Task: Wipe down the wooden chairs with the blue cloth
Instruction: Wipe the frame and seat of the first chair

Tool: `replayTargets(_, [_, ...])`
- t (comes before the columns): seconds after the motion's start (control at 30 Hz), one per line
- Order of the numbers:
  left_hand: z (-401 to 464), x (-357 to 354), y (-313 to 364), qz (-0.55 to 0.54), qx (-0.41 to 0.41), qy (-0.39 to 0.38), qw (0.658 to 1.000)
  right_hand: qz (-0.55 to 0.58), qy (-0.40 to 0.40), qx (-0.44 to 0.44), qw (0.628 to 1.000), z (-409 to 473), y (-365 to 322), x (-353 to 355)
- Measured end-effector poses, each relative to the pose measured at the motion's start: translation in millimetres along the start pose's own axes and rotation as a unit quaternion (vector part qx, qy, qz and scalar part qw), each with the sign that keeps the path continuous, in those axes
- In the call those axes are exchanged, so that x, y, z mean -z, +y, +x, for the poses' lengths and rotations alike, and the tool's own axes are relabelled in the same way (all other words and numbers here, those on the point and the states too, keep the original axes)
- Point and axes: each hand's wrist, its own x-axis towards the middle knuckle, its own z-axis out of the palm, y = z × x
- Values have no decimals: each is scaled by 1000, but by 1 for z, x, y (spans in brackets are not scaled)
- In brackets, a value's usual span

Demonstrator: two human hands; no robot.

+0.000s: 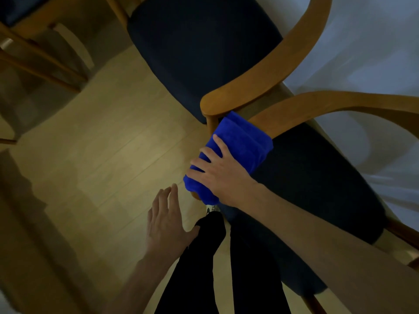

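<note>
Two wooden chairs with dark seats stand side by side. The nearer chair's curved wooden armrest (322, 103) runs from the right toward the middle, and its front end is covered by the folded blue cloth (244, 141). My right hand (221, 175) lies on top of the cloth with spread fingers, pressing it onto the armrest. The farther chair's armrest (267, 71) curves just above the cloth. My left hand (166, 220) hovers over the floor with straight fingers, holding nothing.
Light wood floor (102, 155) spreads to the left. Legs of another wooden chair (45, 64) show at the top left. A white wall (374, 53) is on the right. My dark trouser legs (217, 268) are at the bottom, next to the nearer seat (317, 189).
</note>
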Motion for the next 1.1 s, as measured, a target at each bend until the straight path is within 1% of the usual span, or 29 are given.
replayTargets(0.1, [6, 7, 6, -7, -10, 16, 1000, 10, 12, -2, 1000, -2, 3, 1])
replayTargets(0.17, [12, 13, 10, -7, -21, 26, 999, 16, 35, 6, 999, -5, 11, 0])
replayTargets(0.27, [21, 22, 20, 6, -54, 36, 998, 14, 57, 26, 998, -12, 27, 1])
replayTargets(0.37, [31, 34, 33, 13, -83, 50, 995, 20, 80, 10, 997, -20, 49, -1])
replayTargets(0.57, [53, 55, 77, 9, -144, 86, 986, 18, 69, -95, 993, -43, 100, 0])
replayTargets(0.63, [57, 57, 92, 11, -157, 93, 983, 27, 81, -135, 987, -54, 117, -1])
replayTargets(0.73, [59, 57, 117, 30, -177, 91, 979, 42, 107, -186, 976, -73, 140, -2])
replayTargets(0.87, [57, 53, 153, 44, -227, 84, 969, 53, 115, -240, 963, -98, 167, -4])
replayTargets(1.0, [61, 51, 182, 51, -237, 81, 967, 54, 126, -312, 940, -121, 188, -13])
replayTargets(1.1, [66, 50, 197, 55, -249, 81, 963, 34, 115, -375, 919, -146, 204, -21])
